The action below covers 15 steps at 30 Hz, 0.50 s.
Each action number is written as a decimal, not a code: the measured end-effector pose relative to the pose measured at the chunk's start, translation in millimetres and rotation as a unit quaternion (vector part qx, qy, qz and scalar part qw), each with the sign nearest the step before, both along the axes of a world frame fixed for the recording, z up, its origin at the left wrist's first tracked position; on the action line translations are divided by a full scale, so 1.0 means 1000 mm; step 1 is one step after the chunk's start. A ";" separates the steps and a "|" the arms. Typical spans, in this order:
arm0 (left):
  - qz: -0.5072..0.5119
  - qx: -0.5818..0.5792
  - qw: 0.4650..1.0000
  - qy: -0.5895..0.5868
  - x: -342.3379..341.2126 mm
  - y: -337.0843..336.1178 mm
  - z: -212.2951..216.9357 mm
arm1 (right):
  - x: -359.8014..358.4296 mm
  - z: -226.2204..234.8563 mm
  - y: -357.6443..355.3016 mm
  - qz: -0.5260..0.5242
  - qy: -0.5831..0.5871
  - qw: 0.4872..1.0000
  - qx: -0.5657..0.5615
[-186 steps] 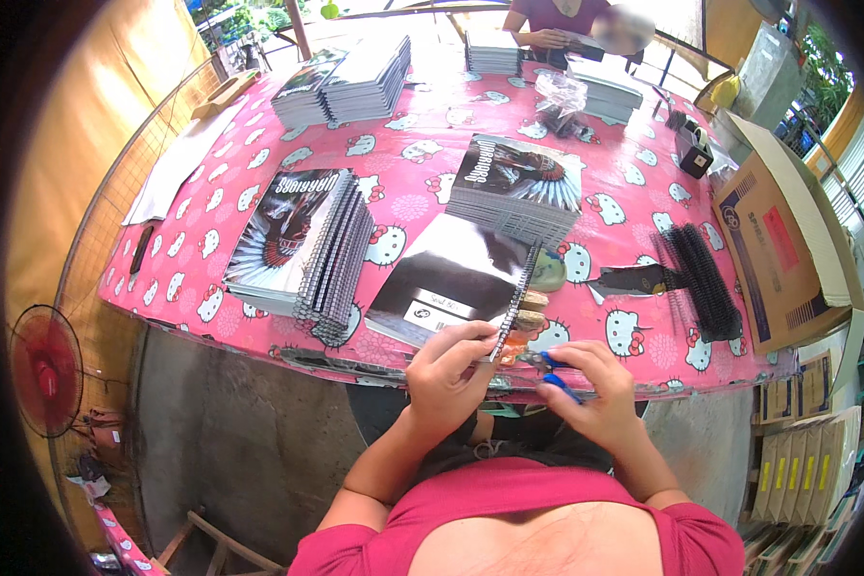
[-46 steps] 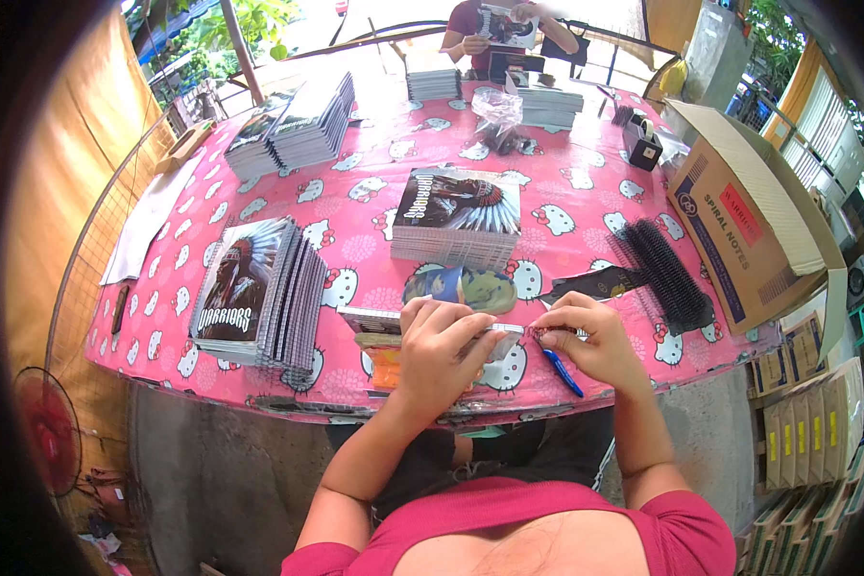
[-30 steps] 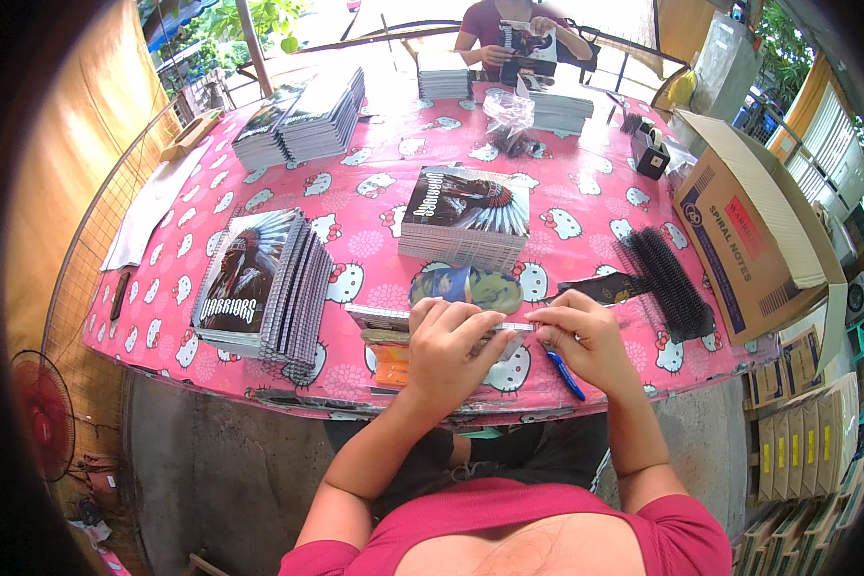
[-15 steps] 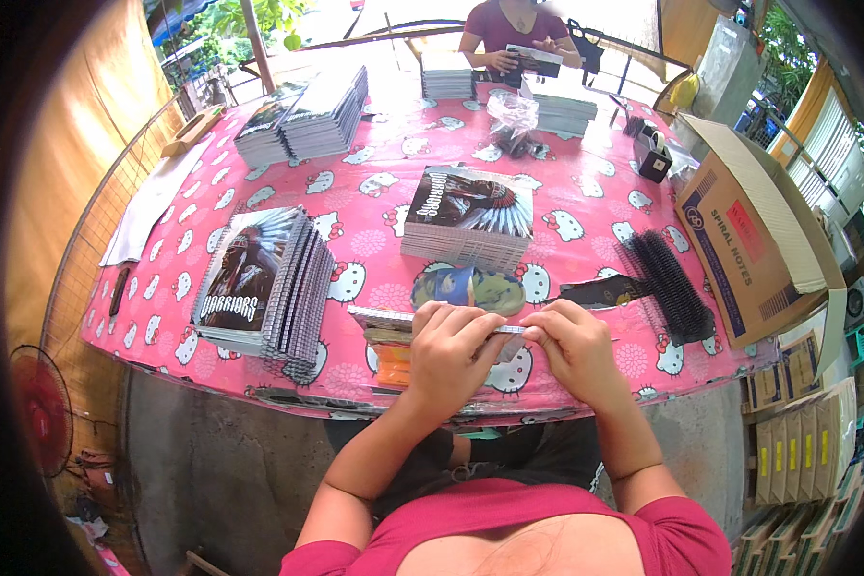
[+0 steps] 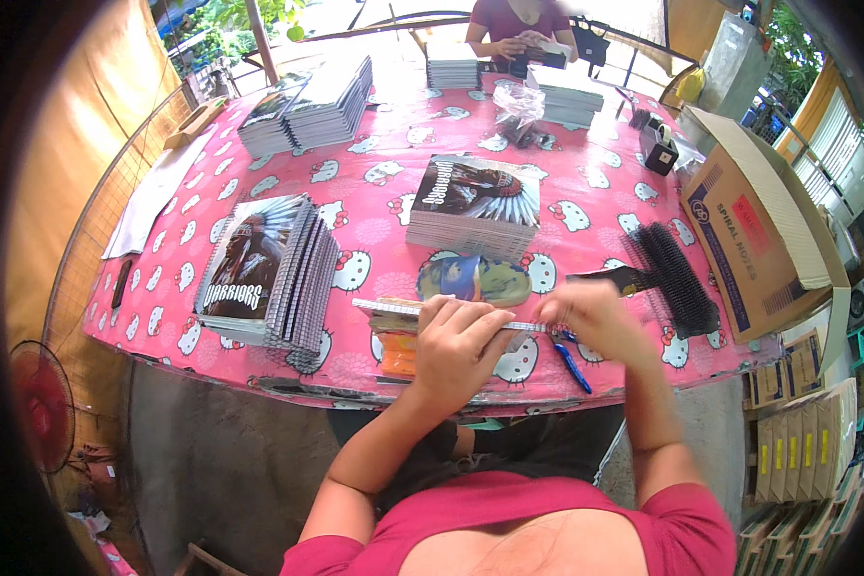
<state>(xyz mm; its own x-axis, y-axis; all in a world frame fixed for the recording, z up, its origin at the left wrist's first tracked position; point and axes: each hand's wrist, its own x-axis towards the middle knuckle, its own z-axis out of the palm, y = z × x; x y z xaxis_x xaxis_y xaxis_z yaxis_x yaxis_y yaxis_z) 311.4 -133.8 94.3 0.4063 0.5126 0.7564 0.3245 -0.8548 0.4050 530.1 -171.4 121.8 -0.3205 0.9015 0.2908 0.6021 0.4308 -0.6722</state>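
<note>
Left hand (image 5: 456, 350) lies flat on a notebook (image 5: 403, 331) at the near edge of the surface (image 5: 374, 206), fingers (image 5: 470, 322) curled down over its top edge, pinning it so it won't slide. A thin metal binding strip (image 5: 394, 308) runs along that edge and sticks out toward 9 o'clock from under the hand. Right hand (image 5: 586, 322) is blurred at 3 o'clock of the left, fingers bunched near the strip's right end; can't tell how tightly they're closed or whether they grip it. Blue-handled pliers (image 5: 574, 363) lie just at 6 o'clock of the right hand, on the surface edge, within easy reach. Stack of spiral-bound notebooks (image 5: 274, 274) sits at 9 o'clock of the hands, spines toward the person, likely finished ones set aside. Another stack of notebooks (image 5: 475, 206) at 12 o'clock, probably the supply. Row of black binding combs (image 5: 677, 278) at 2 o'clock, beside an open cardboard box (image 5: 758, 240). Another person (image 5: 523, 24) works at the far side, 12 o'clock. Red fan (image 5: 40, 403) on the floor at 8 o'clock.
</note>
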 end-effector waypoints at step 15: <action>0.076 0.000 0.997 0.021 -0.018 0.009 -0.003 | 0.008 -0.049 0.042 -0.089 0.328 0.940 0.026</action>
<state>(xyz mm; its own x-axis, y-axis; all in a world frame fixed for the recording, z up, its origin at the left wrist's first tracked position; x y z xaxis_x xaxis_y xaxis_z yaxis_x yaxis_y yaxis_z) 293.6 -124.9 91.7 0.3560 0.5703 0.7403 0.4672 -0.7947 0.3875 537.7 -129.6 73.0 0.0979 0.9033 0.4178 0.1318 0.4043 -0.9051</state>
